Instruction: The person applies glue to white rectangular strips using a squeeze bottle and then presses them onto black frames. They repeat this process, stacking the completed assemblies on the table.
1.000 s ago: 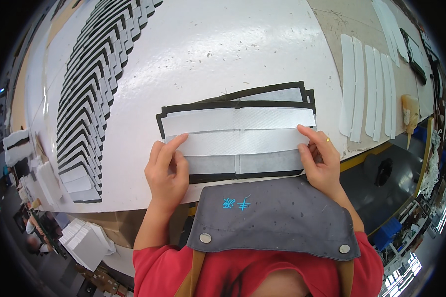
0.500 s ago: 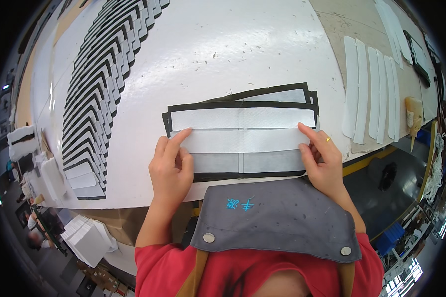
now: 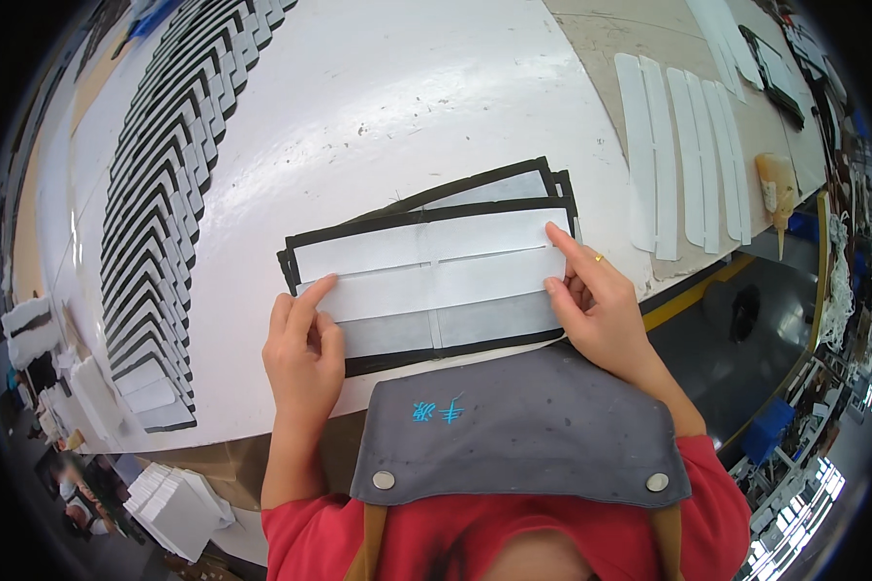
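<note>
A white slit board (image 3: 494, 281) lies across a grey panel with black edging (image 3: 494, 322), close to the table's front edge. At the board's left end is my left hand (image 3: 305, 339), index fingertip on its face and the other fingers curled by its side. My right hand (image 3: 596, 295) grips the right end, index finger along the top and thumb lower down. Both hands hold the board against the panel. More black-edged panels (image 3: 494, 187) stick out from underneath at a slight angle. The undersides of my fingers are partly hidden.
A long overlapping row of black-edged panels (image 3: 155, 223) runs along the left of the white table (image 3: 358, 126). On the right lie several white slit boards (image 3: 649, 160), a glue bottle (image 3: 776, 189) and a dark tray-like item (image 3: 773, 77). White stacked pieces (image 3: 170, 508) stand at lower left.
The whole view has tilted and shifted, so the panel now appears slanted and farther left. Both hands stay at the board's two ends, with little visible movement along it.
</note>
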A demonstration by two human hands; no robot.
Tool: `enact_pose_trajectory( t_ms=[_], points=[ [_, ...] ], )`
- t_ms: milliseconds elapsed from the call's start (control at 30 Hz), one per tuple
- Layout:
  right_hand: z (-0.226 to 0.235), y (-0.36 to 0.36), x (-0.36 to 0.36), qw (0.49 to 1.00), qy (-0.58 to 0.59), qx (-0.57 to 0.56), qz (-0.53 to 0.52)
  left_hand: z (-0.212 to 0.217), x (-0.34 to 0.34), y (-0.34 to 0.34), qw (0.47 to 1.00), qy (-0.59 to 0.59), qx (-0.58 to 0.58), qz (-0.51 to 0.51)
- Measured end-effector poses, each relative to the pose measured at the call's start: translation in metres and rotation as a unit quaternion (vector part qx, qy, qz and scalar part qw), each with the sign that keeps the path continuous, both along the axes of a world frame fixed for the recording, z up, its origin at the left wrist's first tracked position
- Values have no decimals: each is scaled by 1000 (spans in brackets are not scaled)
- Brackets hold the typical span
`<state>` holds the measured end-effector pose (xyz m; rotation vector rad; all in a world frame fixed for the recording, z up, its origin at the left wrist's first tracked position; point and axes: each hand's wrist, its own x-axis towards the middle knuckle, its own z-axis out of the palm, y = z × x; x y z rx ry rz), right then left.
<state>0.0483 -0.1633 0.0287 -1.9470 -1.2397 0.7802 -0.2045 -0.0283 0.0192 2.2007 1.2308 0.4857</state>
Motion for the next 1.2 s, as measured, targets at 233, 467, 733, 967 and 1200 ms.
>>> enact_pose_trajectory(
  t_ms=[233,467,733,967,1200],
  points=[
    [1,3,9,982,-178,-27,52,2,-1,0,1000,-2,-9,-3],
    [-3,7,0,970,-240,-1,33,6,1,0,999,-17,-34,7],
    [-5,5,4,962,-267,1,56,3,-2,-1,999,-35,-31,21],
    [3,11,11,972,-227,10,67,11,-2,6,994,86,55,-30],
    [3,41,-4,949,-241,160,121,12,17,9,973,27,135,-183]
  ],
)
